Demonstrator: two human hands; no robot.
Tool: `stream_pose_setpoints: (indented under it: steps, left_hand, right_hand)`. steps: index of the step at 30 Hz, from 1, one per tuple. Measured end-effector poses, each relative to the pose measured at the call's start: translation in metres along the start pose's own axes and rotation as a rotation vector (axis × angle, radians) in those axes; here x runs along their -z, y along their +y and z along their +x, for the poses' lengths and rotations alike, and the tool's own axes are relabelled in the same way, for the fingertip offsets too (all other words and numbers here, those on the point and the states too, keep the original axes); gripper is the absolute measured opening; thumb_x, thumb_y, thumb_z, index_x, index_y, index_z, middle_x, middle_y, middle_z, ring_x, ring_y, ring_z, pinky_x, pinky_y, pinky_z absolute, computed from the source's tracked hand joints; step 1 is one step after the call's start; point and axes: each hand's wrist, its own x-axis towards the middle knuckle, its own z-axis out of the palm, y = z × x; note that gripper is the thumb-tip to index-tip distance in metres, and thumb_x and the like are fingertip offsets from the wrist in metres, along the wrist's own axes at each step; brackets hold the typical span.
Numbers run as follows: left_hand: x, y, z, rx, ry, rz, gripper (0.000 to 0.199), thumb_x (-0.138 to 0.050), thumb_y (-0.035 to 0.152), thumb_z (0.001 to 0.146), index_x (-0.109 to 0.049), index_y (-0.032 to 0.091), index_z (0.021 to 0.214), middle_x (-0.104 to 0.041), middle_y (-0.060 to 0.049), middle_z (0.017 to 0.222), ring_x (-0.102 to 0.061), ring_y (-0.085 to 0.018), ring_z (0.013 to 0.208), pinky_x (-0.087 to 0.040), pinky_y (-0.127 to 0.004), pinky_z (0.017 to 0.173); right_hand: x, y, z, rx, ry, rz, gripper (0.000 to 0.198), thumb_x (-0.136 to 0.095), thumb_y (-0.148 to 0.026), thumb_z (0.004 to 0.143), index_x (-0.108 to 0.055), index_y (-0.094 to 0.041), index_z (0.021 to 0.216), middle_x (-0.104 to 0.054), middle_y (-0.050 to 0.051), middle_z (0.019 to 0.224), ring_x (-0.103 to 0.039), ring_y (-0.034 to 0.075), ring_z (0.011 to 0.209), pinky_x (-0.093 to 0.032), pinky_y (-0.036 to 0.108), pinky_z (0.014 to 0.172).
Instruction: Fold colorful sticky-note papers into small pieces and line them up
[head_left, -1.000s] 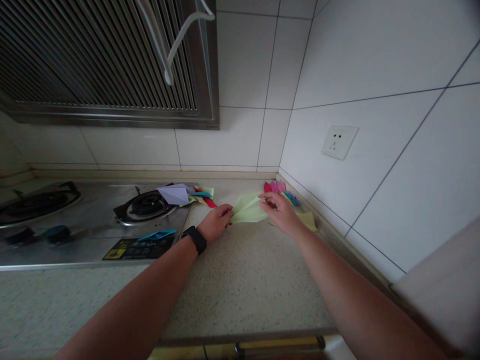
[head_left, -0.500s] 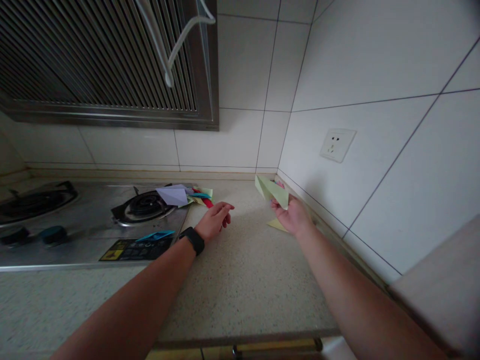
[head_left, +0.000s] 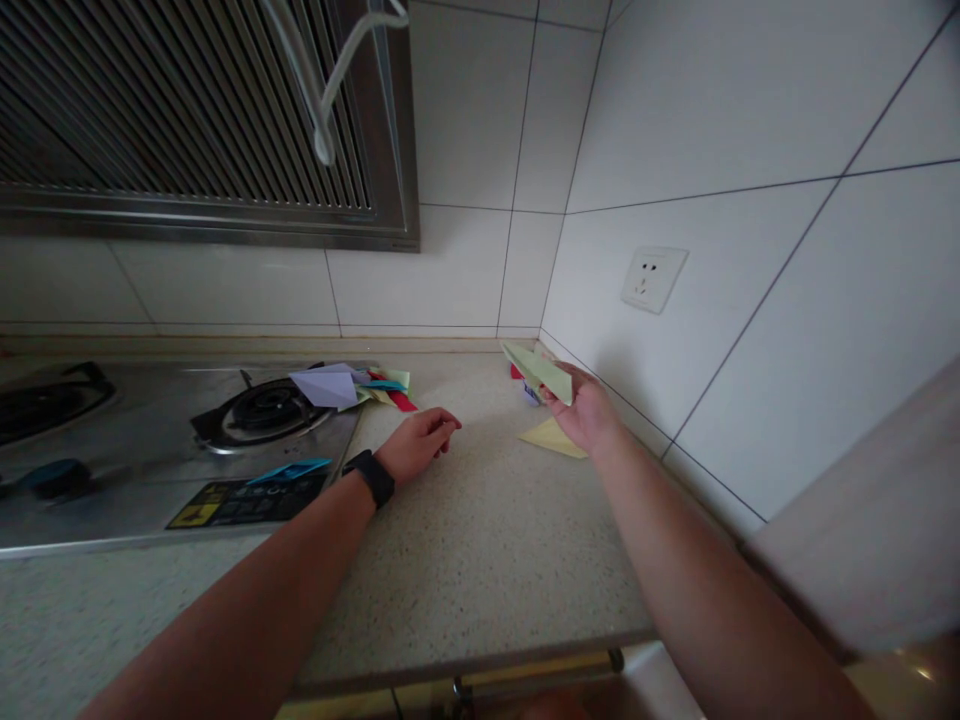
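Observation:
A pale green paper airplane (head_left: 536, 370) is pinched in my right hand (head_left: 589, 408), held above the counter near the back right corner. Just below that hand lies a yellow folded paper (head_left: 555, 437). Partly hidden behind the green plane are small red and purple-blue pieces (head_left: 531, 396). My left hand (head_left: 418, 442), with a black watch on its wrist, hovers over the counter with fingers curled together and nothing in them. Beyond it, at the stove's edge, lies a heap of coloured folded papers (head_left: 390, 385), among them a lilac paper airplane (head_left: 328, 384).
A gas stove (head_left: 165, 500) with burners and knobs fills the left side; a blue folded paper (head_left: 291, 470) rests on its front. Above hangs a range hood (head_left: 187, 120) with a white cable (head_left: 324, 140). The tiled right wall bears a socket (head_left: 654, 279).
The view has turned slightly right. My right hand has tilted the green paper airplane and more of the red and purple-blue pieces shows behind it. My left hand's fingers have drawn in a little.

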Motion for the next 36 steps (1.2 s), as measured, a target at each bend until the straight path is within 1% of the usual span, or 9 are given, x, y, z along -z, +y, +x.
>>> stream_pose_setpoints:
  steps: [3,5,7,10,13,16,23,28,36]
  left_hand:
    - [0.0,0.002,-0.001,-0.013,-0.016,0.081,0.028,-0.044,0.038,0.089,-0.06,0.016,0.098,-0.057,0.001,0.066,-0.053,-0.012,0.059,-0.039,-0.022,0.054]
    - [0.001,0.005,-0.002,-0.021,-0.031,0.135,0.029,-0.044,0.038,0.089,-0.061,0.017,0.096,-0.057,0.0,0.066,-0.053,-0.012,0.059,-0.038,-0.022,0.054]
    - [0.001,0.009,-0.004,-0.031,-0.049,0.174,0.029,-0.043,0.038,0.089,-0.062,0.017,0.095,-0.058,0.0,0.066,-0.053,-0.013,0.06,-0.038,-0.023,0.055]
    - [0.001,0.013,-0.005,-0.041,-0.074,0.205,0.03,-0.043,0.037,0.089,-0.064,0.017,0.095,-0.058,0.0,0.066,-0.053,-0.013,0.06,-0.038,-0.023,0.056]
    - [0.002,0.014,-0.006,-0.036,-0.091,0.237,0.03,-0.043,0.037,0.089,-0.064,0.017,0.096,-0.059,0.0,0.067,-0.054,-0.013,0.06,-0.038,-0.023,0.056]
    - [0.002,0.013,-0.006,-0.041,-0.104,0.28,0.029,-0.043,0.036,0.089,-0.064,0.017,0.097,-0.06,-0.001,0.069,-0.054,-0.013,0.061,-0.036,-0.023,0.055]
    - [0.003,0.017,-0.007,-0.091,-0.123,0.347,0.027,-0.044,0.034,0.089,-0.066,0.018,0.095,-0.062,-0.002,0.073,-0.054,-0.013,0.065,-0.036,-0.023,0.058]
    - [0.003,0.015,-0.007,-0.096,-0.117,0.344,0.028,-0.044,0.035,0.089,-0.066,0.019,0.094,-0.061,-0.002,0.07,-0.053,-0.014,0.062,-0.036,-0.023,0.056]
    - [0.002,0.014,-0.008,-0.091,-0.132,0.336,0.027,-0.045,0.036,0.09,-0.067,0.02,0.095,-0.062,-0.001,0.069,-0.055,-0.015,0.063,-0.036,-0.024,0.058]
  right_hand:
    - [0.014,-0.013,-0.002,0.165,-0.02,-0.515,0.02,-0.065,-0.037,0.074,-0.065,-0.019,0.083,-0.065,0.0,0.075,-0.056,0.014,0.068,-0.043,0.026,0.061]
    - [0.024,-0.022,-0.004,0.231,-0.077,-0.832,0.022,-0.059,-0.039,0.079,-0.065,-0.019,0.085,-0.066,0.001,0.075,-0.056,0.015,0.067,-0.04,0.026,0.06]
    - [0.033,-0.029,-0.006,0.246,-0.106,-1.041,0.022,-0.055,-0.039,0.082,-0.065,-0.019,0.086,-0.067,0.002,0.075,-0.056,0.015,0.067,-0.04,0.026,0.06]
    - [0.042,-0.037,-0.007,0.245,-0.126,-1.238,0.02,-0.051,-0.035,0.084,-0.065,-0.021,0.087,-0.069,0.003,0.081,-0.059,0.016,0.07,-0.041,0.026,0.062]
    - [0.049,-0.044,-0.009,0.213,-0.129,-1.332,0.02,-0.05,-0.034,0.085,-0.065,-0.021,0.088,-0.069,0.003,0.084,-0.06,0.016,0.07,-0.042,0.025,0.063]
    - [0.054,-0.048,-0.011,0.179,-0.158,-1.361,0.02,-0.049,-0.034,0.085,-0.065,-0.022,0.09,-0.07,0.003,0.085,-0.062,0.016,0.072,-0.043,0.025,0.064]
    - [0.066,-0.049,-0.011,0.091,-0.202,-1.494,0.019,-0.054,-0.035,0.082,-0.065,-0.022,0.089,-0.07,0.004,0.079,-0.061,0.016,0.066,-0.041,0.025,0.058]
    - [0.068,-0.051,-0.012,0.088,-0.196,-1.496,0.021,-0.05,-0.036,0.085,-0.064,-0.021,0.09,-0.07,0.004,0.081,-0.061,0.016,0.068,-0.04,0.025,0.059]
    - [0.071,-0.045,-0.01,0.002,-0.198,-1.677,0.019,-0.054,-0.032,0.082,-0.065,-0.021,0.092,-0.067,0.004,0.073,-0.057,0.016,0.06,-0.033,0.025,0.052]
